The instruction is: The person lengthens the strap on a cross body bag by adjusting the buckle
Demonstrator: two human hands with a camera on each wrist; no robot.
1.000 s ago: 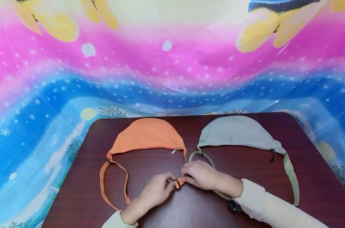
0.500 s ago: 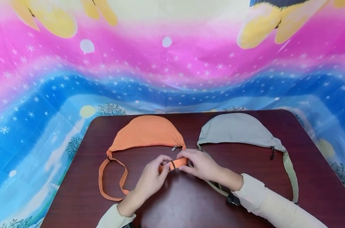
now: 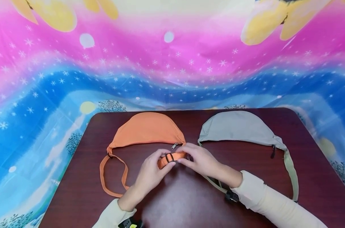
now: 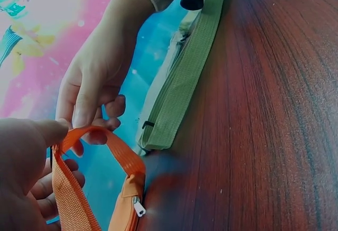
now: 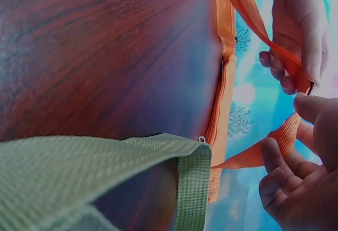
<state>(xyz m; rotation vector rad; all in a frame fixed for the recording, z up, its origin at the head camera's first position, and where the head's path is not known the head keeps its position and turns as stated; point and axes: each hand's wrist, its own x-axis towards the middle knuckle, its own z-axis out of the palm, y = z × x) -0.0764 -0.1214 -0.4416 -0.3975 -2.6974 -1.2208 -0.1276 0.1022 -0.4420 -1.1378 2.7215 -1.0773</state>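
My left hand (image 3: 149,172) pinched orange strap (image 3: 178,155) beside black slider (image 3: 169,157); right hand (image 3: 202,160) pinched it farther right. Some fingertips hidden behind webbing. Held stretch bridged gap between my hands, long axis left to right, rising slightly rightward in head view. Orange bag (image 3: 148,129) lay beyond on table (image 3: 166,205), gray bag (image 3: 238,126) to its right.

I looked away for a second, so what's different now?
The left hand and right hand moved the orange strap and black buckle up the head view, towards the orange bag. Both kept holding the strap. The orange bag and grey bag stayed put on the table.
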